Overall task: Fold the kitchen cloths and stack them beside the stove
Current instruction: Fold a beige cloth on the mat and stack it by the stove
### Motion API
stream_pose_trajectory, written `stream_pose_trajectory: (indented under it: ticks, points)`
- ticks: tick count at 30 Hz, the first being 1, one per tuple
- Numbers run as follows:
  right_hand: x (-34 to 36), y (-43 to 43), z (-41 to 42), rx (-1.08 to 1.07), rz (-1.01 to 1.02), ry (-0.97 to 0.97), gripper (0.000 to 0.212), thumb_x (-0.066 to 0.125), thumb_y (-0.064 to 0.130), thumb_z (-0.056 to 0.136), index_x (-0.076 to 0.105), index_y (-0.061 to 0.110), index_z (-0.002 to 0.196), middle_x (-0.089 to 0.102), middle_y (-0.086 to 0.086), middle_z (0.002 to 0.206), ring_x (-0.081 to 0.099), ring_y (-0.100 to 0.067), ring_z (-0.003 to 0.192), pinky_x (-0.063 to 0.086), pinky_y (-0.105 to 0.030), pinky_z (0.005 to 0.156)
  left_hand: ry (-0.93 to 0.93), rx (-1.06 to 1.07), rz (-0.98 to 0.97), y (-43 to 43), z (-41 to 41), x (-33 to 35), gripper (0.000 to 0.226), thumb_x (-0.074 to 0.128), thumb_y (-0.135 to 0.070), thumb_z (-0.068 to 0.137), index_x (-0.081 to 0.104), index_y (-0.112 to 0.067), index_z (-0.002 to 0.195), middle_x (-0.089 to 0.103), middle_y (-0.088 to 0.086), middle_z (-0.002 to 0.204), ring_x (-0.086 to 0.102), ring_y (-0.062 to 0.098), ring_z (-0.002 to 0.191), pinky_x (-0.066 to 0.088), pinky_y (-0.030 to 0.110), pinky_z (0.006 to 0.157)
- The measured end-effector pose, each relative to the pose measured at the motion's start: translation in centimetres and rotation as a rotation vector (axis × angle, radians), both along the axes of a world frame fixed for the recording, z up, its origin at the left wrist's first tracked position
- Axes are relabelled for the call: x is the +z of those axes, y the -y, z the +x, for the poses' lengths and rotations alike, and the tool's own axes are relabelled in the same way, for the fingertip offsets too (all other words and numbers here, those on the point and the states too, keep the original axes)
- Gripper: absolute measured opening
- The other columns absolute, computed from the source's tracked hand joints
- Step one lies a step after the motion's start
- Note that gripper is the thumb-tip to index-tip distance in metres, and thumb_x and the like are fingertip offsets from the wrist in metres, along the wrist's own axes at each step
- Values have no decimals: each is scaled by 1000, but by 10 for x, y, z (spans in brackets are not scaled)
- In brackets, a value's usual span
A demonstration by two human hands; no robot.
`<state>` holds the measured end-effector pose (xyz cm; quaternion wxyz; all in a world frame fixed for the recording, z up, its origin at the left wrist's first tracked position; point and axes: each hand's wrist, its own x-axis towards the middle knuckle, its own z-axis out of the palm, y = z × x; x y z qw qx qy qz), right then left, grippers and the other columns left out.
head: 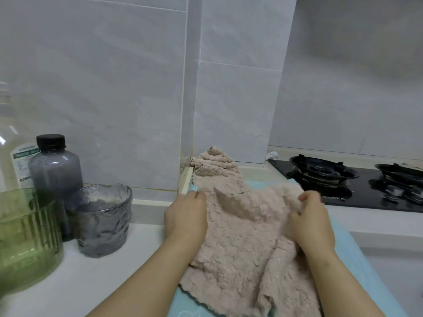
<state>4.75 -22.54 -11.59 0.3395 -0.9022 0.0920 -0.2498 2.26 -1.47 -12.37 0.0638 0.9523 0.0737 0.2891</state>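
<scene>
Head view: a pink, fuzzy kitchen cloth [247, 245] lies rumpled and spread out on a light blue mat [359, 261], which sits on the white tabletop [96, 280] just left of the stove [348, 191]. The cloth is not flat. A ridge of fabric stands up near its far middle, and its near edge hangs in loose folds toward the camera.

The left hand [185, 217] rests on the cloth's left edge, back upward, with its fingers curled down onto the far left corner and holding it. The right hand [312, 224] is on the cloth's right side, fingers and thumb curled round a bunched fold and gripping it. Both forearms reach in from the bottom of the frame.

Behind the cloth, a heap of the same pink fabric [215, 165] is piled in the corner where the tiled wall [114, 88] steps out. Whether it is a separate cloth or joined to the spread one I cannot tell.

The stove is black and glossy, with two black burner grates. The nearer grate is just beyond the right hand. A small crumpled white thing [272, 155] lies at the stove's far left corner.

On the left of the tabletop stand a grey textured glass [103, 221], a grey bottle with a black cap [56, 179] behind it, a green ribbed glass [25, 241] at the frame edge, and a large clear bottle with a green label [17, 165] at the back.
</scene>
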Motion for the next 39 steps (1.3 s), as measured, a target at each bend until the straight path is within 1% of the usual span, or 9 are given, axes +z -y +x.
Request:
stream_pose_trajectory:
  ticks: [3,6,14,18,22,26,29,34,39]
  points:
    - [-10,-1,6,43,-262,-259,42,43,19,92,37,25,134,47,-7,132,45,-31,115,37,-38,88,-76,0,73,5,2,-3,50,43,-19,94,28,-23,142,43,-1,135,41,22,122,40,29,75]
    - [-8,0,5,-11,-274,-250,47,42,21,92,35,27,138,41,-5,141,37,-31,124,33,-38,96,-106,-70,45,5,-1,3,46,43,-23,95,32,-28,139,24,0,148,36,22,127,41,30,83]
    - [1,-10,-16,-42,-190,3,21,45,15,88,52,14,108,56,-9,106,48,-30,99,38,-37,79,-359,-402,-10,1,-5,-3,27,44,-32,93,62,-24,111,61,-2,116,56,19,105,45,28,81]
    - [1,-26,-59,132,-415,69,9,41,23,90,46,18,95,56,0,85,48,-24,87,34,-35,71,-80,-421,-278,-9,-30,-1,12,50,-27,92,59,-29,98,45,-9,95,53,11,87,41,25,74]
    - [-7,0,-104,315,-132,37,13,48,26,91,40,21,82,52,3,68,52,-20,70,36,-34,60,189,-623,-380,-27,-86,-9,6,52,-34,78,53,-37,72,47,-8,68,47,5,69,34,14,60]
    - [-23,22,-131,452,-115,-96,25,56,47,79,49,23,75,58,4,72,53,-16,74,48,-36,73,-129,-808,-237,-34,-118,-20,33,51,-57,72,65,-32,90,59,-21,94,52,-5,93,40,12,82]
    - [-23,20,-136,526,-326,-196,35,55,63,72,52,36,93,49,17,92,44,-9,93,38,-25,83,-207,-796,-91,-29,-119,-19,59,45,-67,70,64,-28,110,59,-18,110,49,-4,102,35,10,90]
    - [-25,20,-135,491,-316,-78,27,59,42,84,60,28,106,54,14,96,46,-9,96,39,-23,84,-107,-656,-157,-26,-116,-21,30,57,-41,85,66,-24,109,63,-13,105,52,1,96,33,3,76]
    - [-28,21,-137,454,-277,9,22,51,18,90,64,15,106,64,3,92,53,-12,90,41,-22,75,67,-540,-38,-25,-121,-24,19,47,-25,93,66,-22,97,67,-6,91,59,16,87,40,25,74]
